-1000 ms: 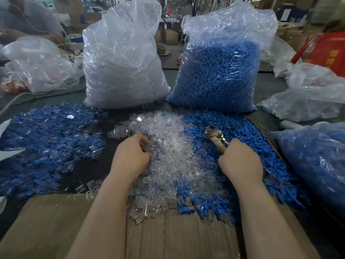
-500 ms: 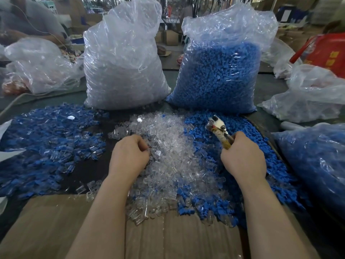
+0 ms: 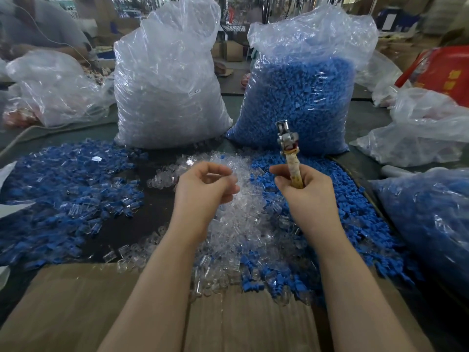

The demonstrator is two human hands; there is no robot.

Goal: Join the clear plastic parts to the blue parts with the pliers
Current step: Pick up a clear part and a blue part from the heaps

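two full sacks, clear (image 3: 167, 92) and blue (image 3: 302, 102), stand at the back of the counter (image 3: 368, 123), so most of the work looks left. a heap of joined pieces (image 3: 61, 194) lies to the left, with loose clear parts (image 3: 236, 224) and blue parts (image 3: 355, 224) in front. the right hand (image 3: 304, 189) grips upright pliers (image 3: 288, 138); the left hand (image 3: 203, 189) is curled, fingertips pinched, on what cannot be told.

The loose blue parts (image 3: 330, 199) lie bright blue beside a colourless, glassy heap of clear plastic parts (image 3: 236, 224). The pliers (image 3: 288, 146) have a silver metal head and yellowish-cream wrapped handles with red flecks. One transparent bag (image 3: 302, 97) shows solid blue inside; another bag (image 3: 167, 92) looks whitish. The cardboard (image 3: 76, 313) is plain brown; the tabletop (image 3: 121, 224) dark.
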